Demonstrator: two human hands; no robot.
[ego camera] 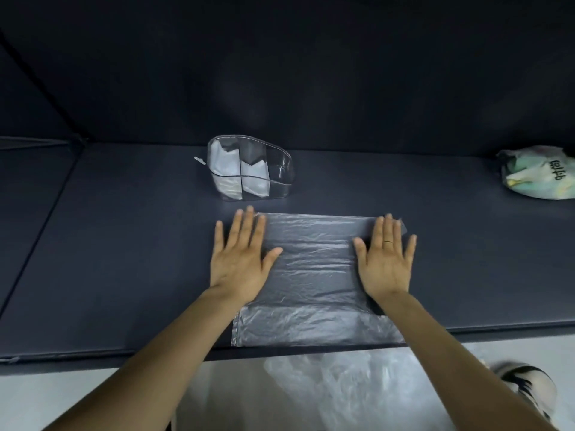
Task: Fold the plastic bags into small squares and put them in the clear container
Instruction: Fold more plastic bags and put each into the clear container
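Note:
A clear plastic bag (314, 275) lies flat on the dark table (124, 259), reaching from mid-table to the front edge, and more of it hangs down past the edge. My left hand (241, 258) presses flat on the bag's left side with fingers spread. My right hand (385, 259), a ring on one finger, presses flat on its right side. Behind the bag stands the clear container (281, 169), divided into compartments, with folded white bags (239, 172) in its left compartments.
A crumpled printed bag (539, 174) lies at the far right of the table. A small white tag (200, 161) sits left of the container. Loose clear plastic (351, 390) hangs below the front edge, and a shoe (529, 387) shows at bottom right.

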